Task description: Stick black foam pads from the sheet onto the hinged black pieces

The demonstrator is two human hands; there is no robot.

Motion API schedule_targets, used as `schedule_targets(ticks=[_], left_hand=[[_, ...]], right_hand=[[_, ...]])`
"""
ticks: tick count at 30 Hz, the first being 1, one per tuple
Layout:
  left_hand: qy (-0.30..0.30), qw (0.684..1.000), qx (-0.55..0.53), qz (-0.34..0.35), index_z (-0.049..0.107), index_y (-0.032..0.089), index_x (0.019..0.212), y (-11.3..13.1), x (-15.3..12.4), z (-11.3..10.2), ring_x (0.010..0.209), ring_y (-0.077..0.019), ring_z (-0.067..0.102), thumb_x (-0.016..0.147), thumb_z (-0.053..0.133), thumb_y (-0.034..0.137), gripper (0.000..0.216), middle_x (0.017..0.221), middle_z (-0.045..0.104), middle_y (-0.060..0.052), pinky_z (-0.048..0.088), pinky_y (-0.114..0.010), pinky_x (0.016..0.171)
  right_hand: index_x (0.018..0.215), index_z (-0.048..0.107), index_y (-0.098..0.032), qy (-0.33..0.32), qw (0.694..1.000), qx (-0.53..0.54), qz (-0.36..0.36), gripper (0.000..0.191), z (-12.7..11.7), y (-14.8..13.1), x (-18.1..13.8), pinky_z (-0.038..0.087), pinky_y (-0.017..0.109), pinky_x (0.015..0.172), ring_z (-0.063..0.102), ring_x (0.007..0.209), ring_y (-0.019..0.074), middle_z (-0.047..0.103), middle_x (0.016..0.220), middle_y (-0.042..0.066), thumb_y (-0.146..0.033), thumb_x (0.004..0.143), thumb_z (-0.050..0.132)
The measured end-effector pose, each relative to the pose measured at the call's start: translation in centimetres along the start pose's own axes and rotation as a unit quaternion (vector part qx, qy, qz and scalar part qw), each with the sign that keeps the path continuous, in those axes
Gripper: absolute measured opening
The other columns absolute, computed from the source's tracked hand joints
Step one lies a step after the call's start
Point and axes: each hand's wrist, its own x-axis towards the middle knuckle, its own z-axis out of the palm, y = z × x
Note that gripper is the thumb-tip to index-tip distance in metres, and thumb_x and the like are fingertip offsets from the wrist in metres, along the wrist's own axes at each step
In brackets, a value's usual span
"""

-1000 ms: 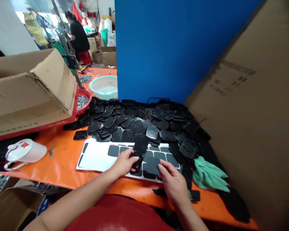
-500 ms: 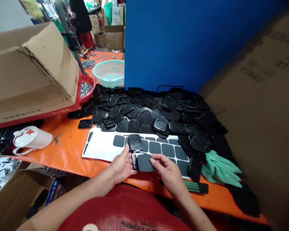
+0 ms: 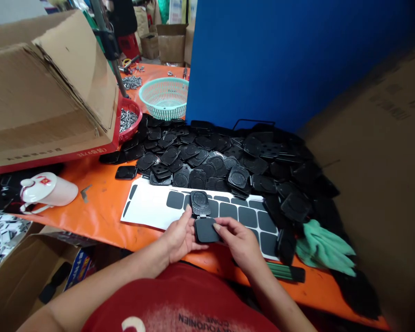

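Observation:
Resting in my left hand is a hinged black plastic piece, its ribbed half standing above the hinge. A flat dark grey rounded-square pad now covers the lower half of that piece. My right hand pinches the pad's right edge between thumb and finger. Whether the pad is stuck down cannot be seen. Beneath and beyond both hands lies a white sheet bearing rows of similar dark pads.
A heap of black plastic pieces spreads behind the sheet. A green cloth glove lies at right, a white lidded jug at left. Cardboard boxes flank the orange table; a blue panel rises behind.
The pad has shifted left onto the lower half of the hinged piece, hiding the ring-shaped part that showed beside it. The whole view has shifted slightly.

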Motion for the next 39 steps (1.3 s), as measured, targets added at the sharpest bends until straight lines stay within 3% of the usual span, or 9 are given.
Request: schedule_targets(ticks=[29,35,39], left_hand=[[-0.021,1.0,-0.001,0.018,0.061,0.007,0.111,-0.3,0.0,-0.2,0.093,-0.0264,0.068,0.093,0.027,0.061,0.067,0.099,0.071,-0.02,0.046,-0.047,0.093],[-0.012,1.0,-0.008,0.019,0.062,0.007,0.107,-0.2,0.0,0.0,0.086,-0.0242,0.069,0.095,0.028,0.058,0.062,0.094,0.071,-0.018,0.049,-0.045,0.088],[0.029,1.0,-0.002,0.012,0.061,0.008,0.102,0.0,0.1,0.2,0.076,-0.0226,0.068,0.096,0.034,0.05,0.05,0.086,0.071,-0.016,0.054,-0.042,0.077]], right_hand=[[0.091,0.07,-0.017,0.004,0.998,-0.054,-0.018,0.038,0.2,0.9,0.0,0.045,0.031,0.07,0.057,0.071,0.0183,0.068,0.078,0.004,-0.05,0.072,0.07],[0.092,0.069,-0.017,0.001,0.998,-0.06,-0.028,0.037,0.1,0.9,-0.2,0.046,0.031,0.068,0.057,0.069,0.0178,0.067,0.076,0.004,-0.049,0.074,0.068],[0.092,0.07,-0.019,0.005,0.994,-0.081,-0.066,0.031,0.3,0.6,-0.6,0.048,0.03,0.07,0.06,0.073,0.0183,0.069,0.08,0.004,-0.046,0.077,0.067]])
